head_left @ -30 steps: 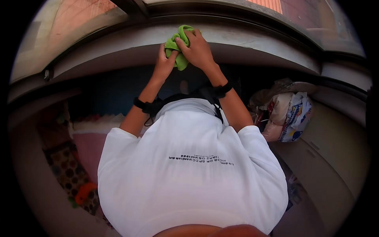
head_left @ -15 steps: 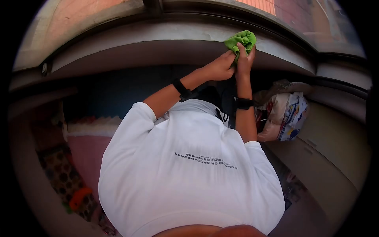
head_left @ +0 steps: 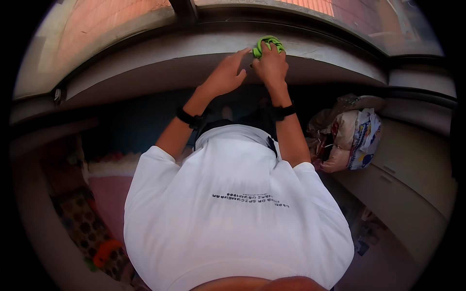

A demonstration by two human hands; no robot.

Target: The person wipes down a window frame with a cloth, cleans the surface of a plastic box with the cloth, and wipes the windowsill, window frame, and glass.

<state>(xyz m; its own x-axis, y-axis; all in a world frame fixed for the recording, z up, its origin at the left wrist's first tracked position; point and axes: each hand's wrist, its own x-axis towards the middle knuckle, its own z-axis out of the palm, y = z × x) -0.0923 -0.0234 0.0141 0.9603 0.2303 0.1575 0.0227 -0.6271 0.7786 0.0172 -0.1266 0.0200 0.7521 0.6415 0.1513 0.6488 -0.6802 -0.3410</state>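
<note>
A crumpled bright green cloth (head_left: 267,40) lies on the pale windowsill (head_left: 213,42). My right hand (head_left: 273,67) presses it down from above, fingers curled over the fabric. Just to the left, my left hand (head_left: 224,76) is open and holds nothing. Its index finger reaches towards the sill near the cloth, and its thumb stands apart. Both wrists wear dark bands.
Window glass (head_left: 116,29) rises behind the sill, with a dark frame post (head_left: 184,9) left of my hands. A pile of bags and fabric (head_left: 347,136) sits on a cabinet (head_left: 407,179) at right. A pink-covered surface (head_left: 111,194) is at left.
Both hands were together at the cloth; my left hand has come away leftward and opened. My right hand has carried the cloth left and lowered it onto the sill.
</note>
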